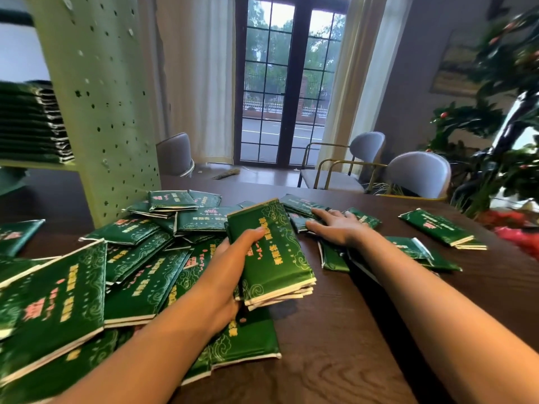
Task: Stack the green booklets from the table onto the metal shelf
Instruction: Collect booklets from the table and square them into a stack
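Centre of frame, head view. The left hand (228,272) grips a bundle of green booklets (271,252), thumb pressed across the top cover, fingers curled under and mostly hidden. The bundle is lifted off the table (379,330) and tilted, near end low. White page edges show several copies, perhaps four or five; blur keeps me from counting. Edges roughly squared, likely so they go onto a stack as one block.

Right of centre. The right hand (335,225) lies flat, fingers straight and slightly spread, palm down on a small cluster of booklets (300,207). It presses rather than pinches; nothing is clasped. My reading: it is reaching to draw the next copy toward the bundle.

Lower left to centre. A loose heap of booklets (140,258) overlaps at all angles, so most of the job remains. A separate pair (440,227) sits well apart toward the right edge.

Upper left. The metal shelf (102,112), pale green with a perforated side panel, stands at the table's far left edge. A tidy stack of booklets (29,123) sits on its board, spines aligned. That is where the bundle goes, above and left of the heap.

Background. Grey chairs (420,173), a paned door (288,83), a plant (501,91) at right, blurred.
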{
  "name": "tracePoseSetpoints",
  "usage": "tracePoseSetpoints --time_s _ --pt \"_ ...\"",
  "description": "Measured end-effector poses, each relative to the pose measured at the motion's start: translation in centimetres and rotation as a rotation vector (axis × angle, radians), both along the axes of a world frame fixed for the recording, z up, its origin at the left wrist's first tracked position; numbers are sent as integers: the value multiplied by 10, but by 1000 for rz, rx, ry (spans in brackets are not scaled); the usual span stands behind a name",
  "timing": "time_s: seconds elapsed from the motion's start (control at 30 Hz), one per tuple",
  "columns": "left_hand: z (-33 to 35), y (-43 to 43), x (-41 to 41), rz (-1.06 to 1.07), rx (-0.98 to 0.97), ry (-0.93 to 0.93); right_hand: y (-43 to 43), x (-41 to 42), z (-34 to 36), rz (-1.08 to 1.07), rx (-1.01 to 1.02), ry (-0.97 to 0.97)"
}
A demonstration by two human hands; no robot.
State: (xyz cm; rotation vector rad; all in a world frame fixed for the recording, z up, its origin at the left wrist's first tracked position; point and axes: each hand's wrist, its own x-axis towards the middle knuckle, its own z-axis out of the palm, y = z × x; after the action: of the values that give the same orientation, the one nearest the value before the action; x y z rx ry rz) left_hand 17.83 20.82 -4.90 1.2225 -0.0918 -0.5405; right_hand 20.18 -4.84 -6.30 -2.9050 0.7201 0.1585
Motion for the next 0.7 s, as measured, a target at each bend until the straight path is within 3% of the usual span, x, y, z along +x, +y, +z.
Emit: tracePoseSetpoints --time_s 0.27,0.37,0.43,0.5,0.7 --pt "6 3 -19 -75 -64 36 66 -33 3 55 42 -29" --pt "-1 2 -30 -147 -68 7 65 -39 4 59 127 -131" --pt "-3 2 -35 -170 -76 -21 52 -44 11 18 137 -262" --pt "-1 0 -36 -175 -86 -28 29 -51 21 -53 19 -326" --pt "-4 -5 -34 -137 -138 -34 -61 -76 26 -284 -134 -233"
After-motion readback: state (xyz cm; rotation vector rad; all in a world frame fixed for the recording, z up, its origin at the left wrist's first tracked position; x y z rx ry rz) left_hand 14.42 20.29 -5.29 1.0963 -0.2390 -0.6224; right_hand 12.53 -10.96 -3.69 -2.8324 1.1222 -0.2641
